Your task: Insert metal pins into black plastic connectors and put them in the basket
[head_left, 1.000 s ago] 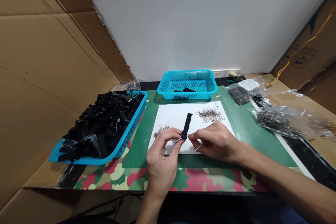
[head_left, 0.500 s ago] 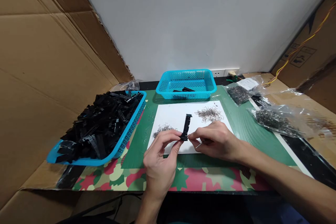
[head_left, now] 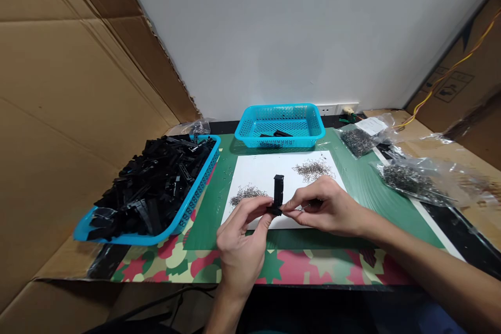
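A long black plastic part (head_left: pixel 278 192) stands nearly upright over the white sheet (head_left: pixel 289 164). Its lower end is pinched between the thumb and fingers of my left hand (head_left: pixel 243 240). My right hand (head_left: pixel 326 206) is closed beside that end, its fingertips touching it, with a thin metal rod partly hidden in the fingers. Whether the fingertips also pinch a tiny piece is too small to tell. On the sheet lie two piles of fine wire pieces, one at the left (head_left: pixel 248 194) and one at the upper right (head_left: pixel 313 169).
A blue basket (head_left: pixel 213 167) heaped with black parts (head_left: pixel 156 182) stands at the left. Behind the sheet, another blue basket (head_left: pixel 319 130) holds a few black parts. Plastic bags of metal pieces (head_left: pixel 407 180) lie at the right, on and beside the green mat (head_left: pixel 376 193).
The black part has turned slightly and now stands straighter. My right hand has shifted, and the metal rod shows less between its fingers. The whole view has moved a little.
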`<state>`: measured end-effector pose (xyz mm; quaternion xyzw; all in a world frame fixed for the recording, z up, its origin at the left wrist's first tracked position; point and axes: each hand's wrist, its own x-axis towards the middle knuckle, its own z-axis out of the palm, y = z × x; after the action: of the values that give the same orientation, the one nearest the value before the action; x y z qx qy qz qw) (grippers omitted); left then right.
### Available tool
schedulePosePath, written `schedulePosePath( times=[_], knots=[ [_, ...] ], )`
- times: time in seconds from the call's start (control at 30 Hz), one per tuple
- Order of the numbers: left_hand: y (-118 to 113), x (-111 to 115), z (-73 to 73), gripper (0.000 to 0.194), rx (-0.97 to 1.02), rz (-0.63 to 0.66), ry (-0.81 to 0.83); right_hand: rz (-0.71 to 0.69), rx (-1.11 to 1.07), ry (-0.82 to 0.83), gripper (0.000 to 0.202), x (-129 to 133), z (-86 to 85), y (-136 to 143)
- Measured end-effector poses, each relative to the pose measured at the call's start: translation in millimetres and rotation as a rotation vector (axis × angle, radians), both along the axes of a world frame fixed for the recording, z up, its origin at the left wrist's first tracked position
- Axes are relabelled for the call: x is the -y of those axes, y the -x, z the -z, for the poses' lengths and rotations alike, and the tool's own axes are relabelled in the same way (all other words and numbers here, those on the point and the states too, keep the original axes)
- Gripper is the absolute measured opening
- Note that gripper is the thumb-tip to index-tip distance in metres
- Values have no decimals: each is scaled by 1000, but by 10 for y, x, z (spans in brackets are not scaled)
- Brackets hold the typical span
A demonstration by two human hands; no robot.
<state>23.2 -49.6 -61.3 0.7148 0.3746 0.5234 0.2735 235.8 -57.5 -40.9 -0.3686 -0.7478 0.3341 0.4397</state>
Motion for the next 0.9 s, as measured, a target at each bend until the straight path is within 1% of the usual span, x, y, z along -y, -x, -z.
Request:
schedulePosePath(
  times=[0.07, 0.17, 0.3, 0.43, 0.53, 0.67, 0.77, 0.9],
  knots=[
    [6, 0, -10, 35, -11, 16, -9, 0, 10, -9, 16, 0, -5, -6],
    [10, 0, -18, 34, -7, 26, -10, 8, 33, -31, 15, 3, -18, -8],
    [-2, 6, -4, 34, 15, -21, -10, 31, 34, -112, 11, 0, -20, -6],
    [-6, 16, 24, 37, 71, -58, 18, 16, 15, -160, 9, -13, -9, -17],
    [3, 21, 28, 34, 67, -49, 23, -11, -23, -180, 8, -28, -9, -25],
    [6, 15, 9, 27, -3, -30, -40, -24, -65, -230, 10, -43, -15, -26],
    [1, 12, 5, 22, -23, -29, -61, 9, -51, -223, 10, -45, -19, -24],
    [10, 11, 23, 22, -6, -45, -14, 66, 2, -196, 11, -44, -13, -27]
  ],
)
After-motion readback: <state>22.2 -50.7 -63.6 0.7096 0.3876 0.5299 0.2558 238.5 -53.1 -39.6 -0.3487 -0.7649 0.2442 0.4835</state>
